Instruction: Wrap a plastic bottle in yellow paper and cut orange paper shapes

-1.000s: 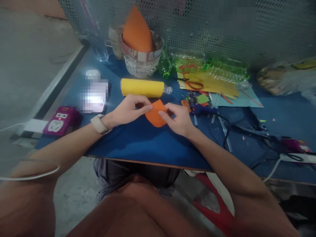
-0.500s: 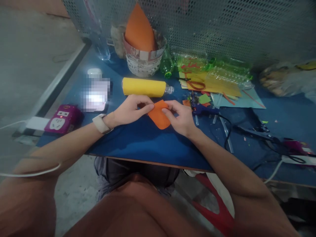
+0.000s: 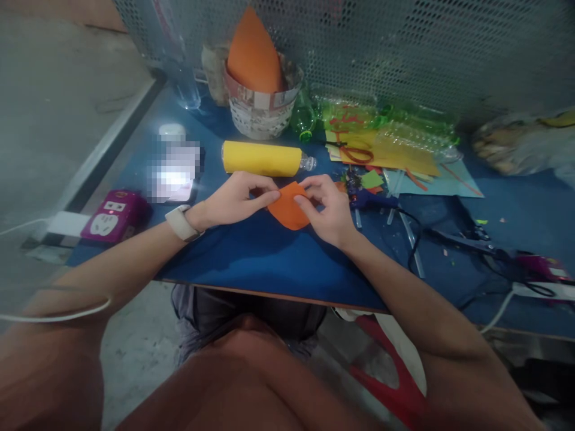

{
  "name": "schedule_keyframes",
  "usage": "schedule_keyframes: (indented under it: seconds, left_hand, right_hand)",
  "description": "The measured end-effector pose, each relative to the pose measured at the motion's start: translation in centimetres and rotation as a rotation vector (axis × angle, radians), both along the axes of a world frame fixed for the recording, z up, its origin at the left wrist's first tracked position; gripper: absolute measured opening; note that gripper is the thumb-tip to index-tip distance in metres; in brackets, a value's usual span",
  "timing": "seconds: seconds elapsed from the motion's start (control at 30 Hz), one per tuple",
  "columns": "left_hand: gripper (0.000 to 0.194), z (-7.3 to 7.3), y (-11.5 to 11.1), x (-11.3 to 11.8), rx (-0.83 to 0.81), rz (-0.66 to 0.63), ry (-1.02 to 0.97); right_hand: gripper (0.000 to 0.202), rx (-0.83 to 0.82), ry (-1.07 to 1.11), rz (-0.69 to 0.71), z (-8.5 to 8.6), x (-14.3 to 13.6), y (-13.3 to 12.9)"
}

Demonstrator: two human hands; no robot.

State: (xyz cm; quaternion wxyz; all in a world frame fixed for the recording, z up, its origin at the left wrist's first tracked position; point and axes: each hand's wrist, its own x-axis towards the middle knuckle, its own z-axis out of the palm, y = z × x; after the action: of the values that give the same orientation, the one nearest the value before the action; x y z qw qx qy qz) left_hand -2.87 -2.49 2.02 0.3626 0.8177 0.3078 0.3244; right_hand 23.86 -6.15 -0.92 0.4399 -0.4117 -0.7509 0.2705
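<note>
An orange paper piece [image 3: 288,209] is held between my two hands above the blue table, its lower edge rounded. My left hand [image 3: 240,199] pinches its left corner between thumb and fingers. On the right side, my right hand [image 3: 326,209] grips the opposite corner the same way. Just beyond my hands lies a bottle wrapped in yellow paper [image 3: 262,159], with its clear neck pointing right. Behind it stands a woven basket [image 3: 261,114] with a larger orange paper piece [image 3: 254,54] sticking up from it.
Scissors [image 3: 359,154] lie on coloured paper sheets [image 3: 462,179] near green plastic bottles [image 3: 305,117]. A blue glue gun [image 3: 372,200] with a cable sits right of my hands. A purple socket block [image 3: 112,215] and a bright phone [image 3: 179,190] are at left.
The orange paper's lower part has bent, so it looks shorter and rounder than before. Both hands keep their pinch and have barely shifted.
</note>
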Motion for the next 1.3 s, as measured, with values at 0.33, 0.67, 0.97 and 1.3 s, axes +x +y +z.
schedule_keyframes:
  seconds: [0.33, 0.67, 0.97, 1.3]
  left_hand:
    - [0.036, -0.1, 0.2, -0.1, -0.011, 0.011, 0.002]
    - [0.027, -1.4, -0.2, 0.4, 0.359, 0.009, 0.324]
    - [0.029, -1.5, -0.1, 0.2, 0.438, -0.001, 0.387]
    - [0.03, -1.4, -0.3, 0.4, 0.35, -0.045, 0.293]
  right_hand:
    - [0.021, 0.012, -0.051, 0.039, -0.3, 0.1, -0.1]
    - [0.024, -0.04, -0.062, 0.06, -0.2, 0.1, 0.0]
    - [0.024, -0.032, -0.11, 0.012, 0.1, 0.0, 0.0]
    - [0.042, -0.048, -0.083, 0.056, 0.3, 0.1, 0.0]
